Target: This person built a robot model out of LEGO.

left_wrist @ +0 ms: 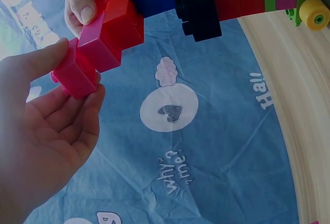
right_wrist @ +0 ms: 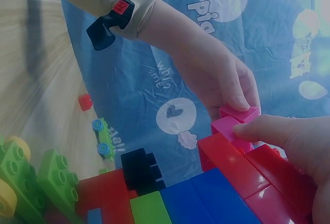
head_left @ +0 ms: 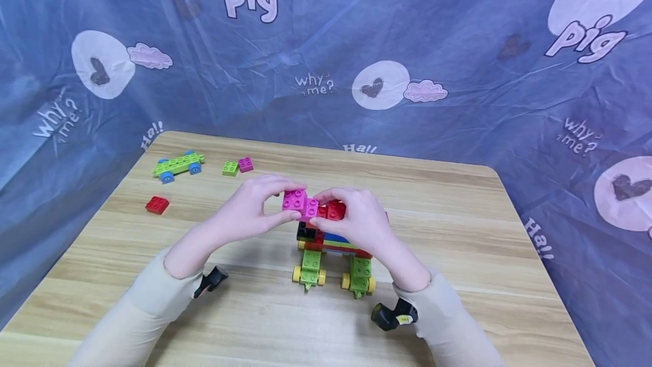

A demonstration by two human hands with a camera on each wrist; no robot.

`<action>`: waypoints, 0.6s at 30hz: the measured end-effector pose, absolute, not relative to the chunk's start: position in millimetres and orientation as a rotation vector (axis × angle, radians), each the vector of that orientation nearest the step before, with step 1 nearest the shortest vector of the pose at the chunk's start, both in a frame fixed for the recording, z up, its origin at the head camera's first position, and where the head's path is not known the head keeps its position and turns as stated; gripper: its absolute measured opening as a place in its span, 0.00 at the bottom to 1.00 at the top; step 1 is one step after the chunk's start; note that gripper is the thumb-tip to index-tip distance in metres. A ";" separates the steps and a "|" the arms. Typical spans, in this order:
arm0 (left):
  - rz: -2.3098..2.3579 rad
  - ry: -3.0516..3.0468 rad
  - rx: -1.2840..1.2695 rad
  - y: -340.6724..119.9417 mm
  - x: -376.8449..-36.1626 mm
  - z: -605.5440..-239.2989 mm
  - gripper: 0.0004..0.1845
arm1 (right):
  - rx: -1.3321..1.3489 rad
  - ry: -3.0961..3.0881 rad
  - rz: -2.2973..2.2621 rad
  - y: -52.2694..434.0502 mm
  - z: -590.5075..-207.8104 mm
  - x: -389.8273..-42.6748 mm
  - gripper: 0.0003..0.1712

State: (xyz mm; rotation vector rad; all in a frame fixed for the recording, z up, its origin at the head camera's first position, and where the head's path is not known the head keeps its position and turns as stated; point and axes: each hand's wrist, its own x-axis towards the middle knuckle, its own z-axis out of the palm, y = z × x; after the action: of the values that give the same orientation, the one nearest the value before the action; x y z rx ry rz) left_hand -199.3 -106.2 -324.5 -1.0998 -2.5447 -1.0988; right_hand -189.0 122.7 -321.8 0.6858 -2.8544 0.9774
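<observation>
My left hand (head_left: 244,211) pinches a pink toy building brick (left_wrist: 76,74) between thumb and fingers. That brick sits against a second pink brick (head_left: 310,208), slightly offset from it. With thumb and fingertips my right hand (head_left: 360,220) grips the second pink brick, which joins a row of red bricks (right_wrist: 234,164). Below lie blue bricks (right_wrist: 206,195) and a black brick (left_wrist: 198,10), all part of one tall build. It stands on green wheeled bases (head_left: 311,268) with yellow wheels. My right hand covers part of the build in the head view.
At the table's back left are a green car base (head_left: 178,164) with blue wheels, a loose green brick (head_left: 230,169), a pink brick (head_left: 245,164) and a red brick (head_left: 157,205). A blue printed cloth (head_left: 326,44) hangs behind the wooden table (head_left: 458,231).
</observation>
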 end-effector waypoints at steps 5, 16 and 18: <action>-1.090 -2.567 -1.091 -105.8 -199.6 -323.2 0.22 | 0.690 -2.854 0.978 122.8 -321.6 -189.1 0.21; -1.057 -2.623 -1.097 -105.4 -202.9 -319.3 0.24 | 0.709 -2.834 0.959 123.9 -323.8 -189.9 0.21; -1.053 -2.631 -1.102 -105.4 -203.6 -318.2 0.24 | 0.713 -2.831 0.959 124.1 -324.1 -190.1 0.21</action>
State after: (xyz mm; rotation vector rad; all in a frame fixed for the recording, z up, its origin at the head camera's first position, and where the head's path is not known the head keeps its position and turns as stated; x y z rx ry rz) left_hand -203.6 -105.4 -318.2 -1.1020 -2.6312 -1.0526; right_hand -190.1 124.1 -324.1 0.7130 -2.8309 0.9587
